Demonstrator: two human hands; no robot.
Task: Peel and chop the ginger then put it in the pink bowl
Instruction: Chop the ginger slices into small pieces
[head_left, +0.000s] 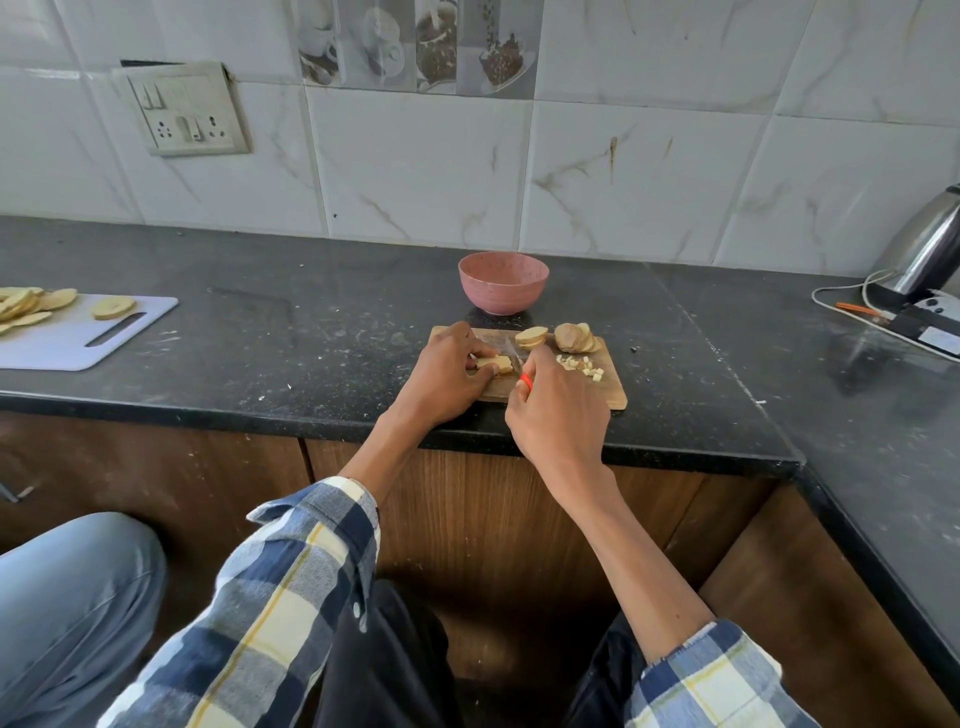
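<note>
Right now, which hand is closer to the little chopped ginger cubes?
The right hand, gripping the knife, sits just beside the chopped ginger cubes. The left hand holds a ginger stack on the far side of the blade.

Ginger piece (494, 365) lying flat on wooden cutting board (613, 395), pale yellow. Two stacks of ginger slices (531, 336) sitting at board's far side, brownish stack (574, 338) leaning right. Small ginger cubes (582, 365) lying scattered on board's right part. Pink bowl (503, 282) standing upright on tabletop just behind board.
</note>
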